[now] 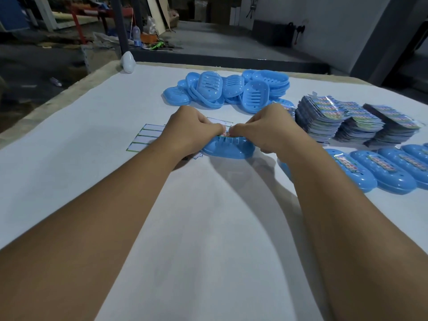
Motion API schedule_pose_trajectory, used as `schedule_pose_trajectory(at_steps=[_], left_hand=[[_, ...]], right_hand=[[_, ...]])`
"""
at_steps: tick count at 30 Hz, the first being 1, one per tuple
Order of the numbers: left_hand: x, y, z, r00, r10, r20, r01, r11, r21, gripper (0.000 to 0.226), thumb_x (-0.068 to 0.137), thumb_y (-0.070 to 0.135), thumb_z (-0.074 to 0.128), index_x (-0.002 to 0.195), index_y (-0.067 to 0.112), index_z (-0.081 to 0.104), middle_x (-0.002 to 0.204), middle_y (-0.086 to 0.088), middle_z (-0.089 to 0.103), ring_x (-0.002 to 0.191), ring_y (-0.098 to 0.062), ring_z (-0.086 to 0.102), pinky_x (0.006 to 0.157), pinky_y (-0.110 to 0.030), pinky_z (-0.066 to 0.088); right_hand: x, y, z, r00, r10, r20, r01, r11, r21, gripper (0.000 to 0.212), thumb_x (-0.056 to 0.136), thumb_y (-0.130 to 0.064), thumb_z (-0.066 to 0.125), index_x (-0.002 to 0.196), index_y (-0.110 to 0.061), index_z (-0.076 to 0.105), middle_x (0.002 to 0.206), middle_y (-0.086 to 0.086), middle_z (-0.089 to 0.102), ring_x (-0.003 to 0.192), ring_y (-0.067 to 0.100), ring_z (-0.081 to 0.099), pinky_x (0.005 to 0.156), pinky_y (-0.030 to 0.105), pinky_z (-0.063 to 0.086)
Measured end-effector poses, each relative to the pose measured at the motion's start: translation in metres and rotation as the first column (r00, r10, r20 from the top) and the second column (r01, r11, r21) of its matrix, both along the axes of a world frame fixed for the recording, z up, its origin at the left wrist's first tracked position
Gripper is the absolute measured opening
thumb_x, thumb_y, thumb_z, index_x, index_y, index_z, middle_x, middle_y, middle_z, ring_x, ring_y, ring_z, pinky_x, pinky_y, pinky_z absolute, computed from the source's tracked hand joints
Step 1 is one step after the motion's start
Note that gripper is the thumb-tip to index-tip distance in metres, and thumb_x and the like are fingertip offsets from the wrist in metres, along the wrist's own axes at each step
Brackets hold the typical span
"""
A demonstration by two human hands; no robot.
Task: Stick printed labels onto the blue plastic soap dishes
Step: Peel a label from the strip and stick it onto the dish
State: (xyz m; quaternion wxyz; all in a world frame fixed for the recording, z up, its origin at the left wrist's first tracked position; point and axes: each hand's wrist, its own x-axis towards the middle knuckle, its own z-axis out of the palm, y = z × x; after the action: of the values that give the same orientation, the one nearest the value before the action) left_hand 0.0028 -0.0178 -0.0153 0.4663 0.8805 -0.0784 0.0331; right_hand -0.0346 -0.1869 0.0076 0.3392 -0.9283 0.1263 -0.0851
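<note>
1. The soap dish lies on the white surface straight ahead of you, between your two hands, well nearer to you than the loose heap of bare dishes.
2. Your left hand and right hand both have their fingers curled over the dish's far edge, and together they pinch a small printed label where the thumbs meet. Each grip is closed on that label.
3. Risk: the label goes on crooked or creased. With two pinches so close together, an uneven pull from either hand would likely skew it before it touches the plastic.
4. Risk: the label lands across the drain slots instead of on solid plastic, so part of the glue holds nothing and an edge lifts.
5. Risk: the dish slides. It sits free on smooth cloth, so a hard press on one end could tip or shift it.
6. Risk: glue catches your fingertips and the label peels back up as you let go.
7. The dish is a glossy light blue oval with a rounded rim and a row of narrow slots. Your hands hide both its ends.
8. Right of the dish stand stacks of label sheets and a row of finished dishes; left of it lies a peeled backing sheet.
</note>
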Motion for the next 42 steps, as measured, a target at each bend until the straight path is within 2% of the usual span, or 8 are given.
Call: schedule_pose_trajectory(at_steps=[4, 7, 10, 15, 23, 28, 36, 42], left_hand=[[0.002, -0.001, 0.001, 1.0, 0.016, 0.002, -0.016, 0.997, 0.075, 0.031, 0.07, 0.043, 0.075, 0.067, 0.012, 0.075, 0.047, -0.001, 0.061, 0.038, -0.012, 0.05, 0.053, -0.031, 0.049], [0.002, -0.001, 0.002, 1.0, 0.014, -0.002, -0.014, 0.994, 0.107, 0.03, 0.069, 0.041, 0.074, 0.068, 0.011, 0.075, 0.042, 0.001, 0.057, 0.035, -0.014, 0.05, 0.05, -0.027, 0.049], [0.002, -0.003, 0.003, 1.0, 0.017, 0.004, -0.018, 0.991, 0.135, 0.03, 0.069, 0.041, 0.074, 0.068, 0.011, 0.074, 0.039, 0.004, 0.054, 0.032, -0.012, 0.049, 0.047, -0.024, 0.046], [0.001, -0.003, 0.003, 1.0, 0.02, 0.023, -0.023, 0.987, 0.156, 0.03, 0.071, 0.04, 0.075, 0.07, 0.01, 0.075, 0.037, 0.005, 0.053, 0.043, -0.016, 0.052, 0.055, -0.03, 0.05], [-0.001, -0.004, 0.004, 0.997, 0.009, 0.081, -0.028, 0.971, 0.236, 0.029, 0.072, 0.044, 0.075, 0.071, 0.014, 0.075, 0.059, -0.001, 0.068, 0.058, -0.02, 0.068, 0.065, -0.037, 0.059], [-0.003, -0.005, 0.003, 0.988, 0.039, 0.151, -0.082, 0.953, 0.293, 0.028, 0.071, 0.047, 0.075, 0.066, 0.019, 0.071, 0.059, 0.008, 0.064, 0.071, -0.015, 0.064, 0.057, -0.028, 0.04], [-0.006, -0.007, 0.003, 0.973, 0.023, 0.229, -0.113, 0.914, 0.39, 0.023, 0.075, 0.049, 0.071, 0.069, 0.027, 0.067, 0.072, 0.009, 0.067, 0.081, -0.019, 0.064, 0.066, -0.03, 0.043], [-0.011, -0.008, 0.005, 0.903, -0.022, 0.429, -0.222, 0.831, 0.51, 0.029, 0.079, 0.053, 0.066, 0.067, 0.028, 0.057, 0.085, 0.005, 0.068, 0.086, -0.023, 0.061, 0.076, -0.034, 0.038]], right_hand=[[0.003, 0.001, -0.004, 1.0, 0.008, -0.018, -0.008, 1.0, -0.014, 0.034, 0.067, -0.042, 0.081, 0.064, -0.014, 0.064, 0.049, 0.0, 0.05, 0.037, 0.015, 0.044, 0.05, 0.027, 0.043], [0.005, 0.0, -0.004, 1.0, 0.0, -0.02, 0.0, 1.0, 0.01, 0.038, 0.067, -0.039, 0.082, 0.074, -0.002, 0.074, 0.052, 0.001, 0.057, 0.037, 0.014, 0.051, 0.047, 0.026, 0.051], [0.006, 0.0, -0.004, 1.0, -0.009, -0.025, 0.009, 1.0, 0.015, 0.04, 0.067, -0.037, 0.082, 0.08, 0.0, 0.075, 0.051, 0.001, 0.059, 0.038, 0.015, 0.056, 0.056, 0.035, 0.062], [0.007, 0.002, -0.006, 1.0, -0.013, -0.025, 0.013, 1.0, -0.009, 0.032, 0.066, -0.037, 0.082, 0.07, -0.008, 0.072, 0.04, -0.004, 0.053, 0.034, 0.014, 0.055, 0.051, 0.028, 0.053], [0.008, 0.002, -0.006, 1.0, -0.017, -0.021, 0.016, 1.0, -0.021, 0.038, 0.065, -0.037, 0.081, 0.08, -0.002, 0.077, 0.045, -0.002, 0.058, 0.038, 0.017, 0.059, 0.062, 0.035, 0.062], [0.006, 0.003, -0.006, 1.0, -0.02, -0.019, 0.02, 0.999, -0.028, 0.04, 0.062, -0.035, 0.081, 0.082, 0.0, 0.077, 0.051, 0.003, 0.06, 0.045, 0.022, 0.063, 0.07, 0.047, 0.065], [0.001, 0.007, -0.003, 1.0, -0.024, -0.008, 0.023, 0.993, -0.114, 0.042, 0.067, -0.041, 0.08, 0.085, -0.003, 0.075, 0.052, 0.004, 0.062, 0.049, 0.023, 0.07, 0.066, 0.037, 0.063], [-0.005, 0.01, 0.002, 0.999, -0.021, 0.042, 0.032, 0.959, -0.281, 0.043, 0.07, -0.048, 0.081, 0.087, -0.01, 0.073, 0.068, 0.005, 0.071, 0.061, 0.023, 0.071, 0.069, 0.037, 0.062]])
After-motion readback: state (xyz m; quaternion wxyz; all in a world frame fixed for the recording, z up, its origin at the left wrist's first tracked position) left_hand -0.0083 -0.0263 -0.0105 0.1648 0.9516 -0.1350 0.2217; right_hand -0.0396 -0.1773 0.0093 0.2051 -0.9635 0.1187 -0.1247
